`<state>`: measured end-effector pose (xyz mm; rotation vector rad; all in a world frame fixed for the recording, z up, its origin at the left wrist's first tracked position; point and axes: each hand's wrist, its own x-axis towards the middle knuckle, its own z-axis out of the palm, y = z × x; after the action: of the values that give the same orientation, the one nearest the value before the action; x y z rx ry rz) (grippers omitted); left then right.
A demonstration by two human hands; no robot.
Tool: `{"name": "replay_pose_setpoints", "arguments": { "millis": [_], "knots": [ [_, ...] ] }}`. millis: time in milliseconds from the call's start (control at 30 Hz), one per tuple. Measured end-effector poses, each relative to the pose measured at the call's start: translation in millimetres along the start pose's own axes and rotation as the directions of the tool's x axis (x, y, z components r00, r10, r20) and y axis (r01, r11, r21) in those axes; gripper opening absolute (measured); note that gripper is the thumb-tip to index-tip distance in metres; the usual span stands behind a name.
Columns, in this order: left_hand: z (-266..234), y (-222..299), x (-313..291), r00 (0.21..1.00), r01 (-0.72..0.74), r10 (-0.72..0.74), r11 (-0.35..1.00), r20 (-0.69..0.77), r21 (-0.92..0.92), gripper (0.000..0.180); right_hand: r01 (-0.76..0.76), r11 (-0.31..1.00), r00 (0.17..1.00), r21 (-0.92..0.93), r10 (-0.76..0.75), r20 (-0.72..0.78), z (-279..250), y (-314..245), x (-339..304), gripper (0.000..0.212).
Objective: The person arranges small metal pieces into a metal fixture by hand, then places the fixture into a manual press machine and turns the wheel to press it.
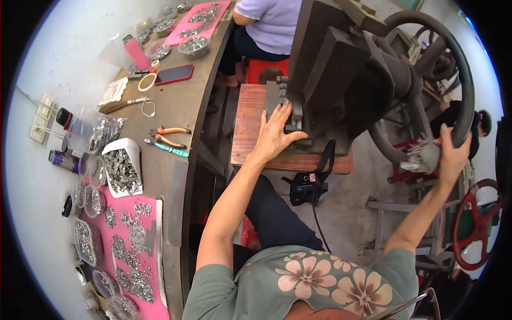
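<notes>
A dark metal hand press [341,90] stands on a reddish wooden block. My left hand [274,133] lies with its fingers stretched and thumb apart across the metal die [276,96] at the foot of the press. Whether a small part sits under the fingertips is hidden. Out to the right, my right hand [453,154] is closed round the lower right rim of the big black handwheel [469,80]. Pale cloth strips [424,156] are wrapped on the rim beside that hand.
On the left bench [176,112] lie orange-handled pliers [173,129], a phone [174,74], a white tray of small metal parts [137,152], and pink mats [154,213]. A person in a lilac top [269,24] sits ahead. A red handwheel [477,224] stands at right.
</notes>
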<state>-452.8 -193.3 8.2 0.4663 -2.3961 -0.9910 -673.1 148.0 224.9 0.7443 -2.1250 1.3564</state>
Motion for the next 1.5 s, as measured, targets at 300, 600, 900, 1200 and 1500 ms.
{"name": "replay_pose_setpoints", "arguments": {
  "millis": [300, 600, 900, 1200, 1500],
  "knots": [
    [-1, -5, -5, 1.0, 0.0, 0.0, 1.0, -0.021, -0.015, 0.103, 0.112, 0.993, 0.989, -0.039, -0.108, 0.098, 5, -48, 69, 0.044],
    [-32, -35, 14, 0.983, 0.057, -0.16, 0.725, -0.087, -0.687, 0.062, 0.136, 0.975, 0.987, -0.175, -0.117, 0.113, -3, -25, 57, 0.056],
    [-43, -37, 62, 0.981, 0.144, -0.064, 0.87, 0.181, -0.472, 0.048, 0.388, 0.905, 0.921, -0.172, -0.389, 0.028, 4, -27, 153, 0.057],
    [-34, 5, 2, 0.958, -0.201, 0.264, 0.899, -0.115, 0.389, 0.029, 0.588, 0.809, 0.806, -0.023, -0.588, -0.06, 45, -54, 60, 0.033],
    [-93, 35, -186, 0.797, 0.157, 0.092, 0.923, -0.597, 0.351, 0.032, 0.259, 0.688, 0.278, 0.678, -0.726, 0.629, 240, -112, -203, 0.056]
  ]
}}
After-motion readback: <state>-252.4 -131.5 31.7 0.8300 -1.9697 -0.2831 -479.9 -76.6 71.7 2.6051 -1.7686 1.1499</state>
